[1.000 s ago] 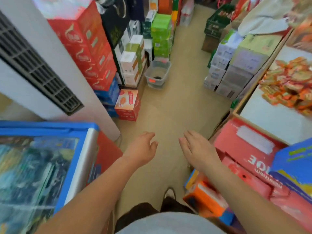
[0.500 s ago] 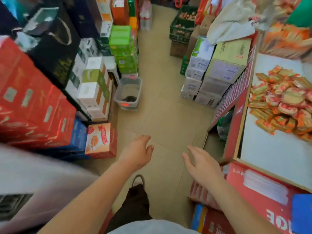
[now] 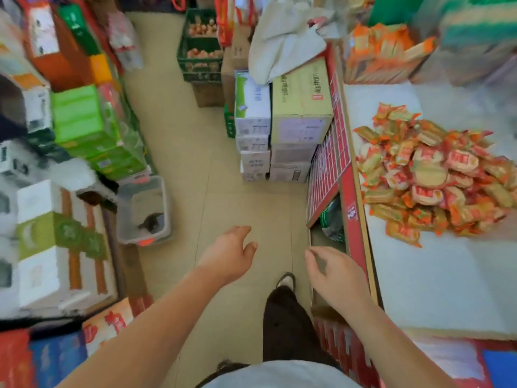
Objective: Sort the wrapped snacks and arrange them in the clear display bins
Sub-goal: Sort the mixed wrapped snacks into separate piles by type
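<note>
Wrapped snacks point(image 3: 436, 177) lie heaped on the white counter point(image 3: 433, 289) at far right, unsorted; probably dumped there for sorting. Left hand point(image 3: 229, 256) and right hand point(image 3: 333, 275) hang over the floor aisle point(image 3: 181, 135), fingers loosely spread, gripping nothing. Right hand is just beside the counter's red edge. Clear tub point(image 3: 142, 211) is on the floor at left. Stacked cartons point(image 3: 302, 107) narrow the aisle; open room is straight ahead.
</note>
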Tool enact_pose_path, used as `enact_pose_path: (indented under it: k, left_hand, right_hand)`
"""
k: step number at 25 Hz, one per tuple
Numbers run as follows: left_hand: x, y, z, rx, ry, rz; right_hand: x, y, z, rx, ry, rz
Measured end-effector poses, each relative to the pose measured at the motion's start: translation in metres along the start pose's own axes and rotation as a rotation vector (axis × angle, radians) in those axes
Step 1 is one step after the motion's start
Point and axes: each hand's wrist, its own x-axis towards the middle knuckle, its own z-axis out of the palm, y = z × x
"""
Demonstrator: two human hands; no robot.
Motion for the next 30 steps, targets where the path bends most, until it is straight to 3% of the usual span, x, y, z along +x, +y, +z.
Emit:
enact_pose_path:
  k: [10,14,19,23,27,30]
  left_hand:
    - [0.239,0.099,-0.086,-0.003,-0.030,0.061]
    - [0.350,0.137,-0.116,0.050,-0.039,0.178]
    - [0.464,0.223,-0.114,0.159,-0.250,0.478]
    - [0.500,0.292,-0.089,0.297,-0.467,0.759]
    - [0.510,0.337,-0.051,0.371,-0.609,0.894]
    - [0.519,0.350,-0.022,0.394,-0.683,0.878]
  right_hand:
    - [0.219,0.042,-0.098,0.029,0.094,0.090]
    - [0.297,0.058,-0.114,0.055,0.149,0.187]
    - [0.361,0.074,-0.148,0.134,0.329,0.424]
    - [0.361,0.089,-0.167,0.218,0.375,0.663]
    - [0.341,0.107,-0.171,0.365,0.463,0.813]
    - [0.339,0.125,-0.170,0.428,0.534,0.873]
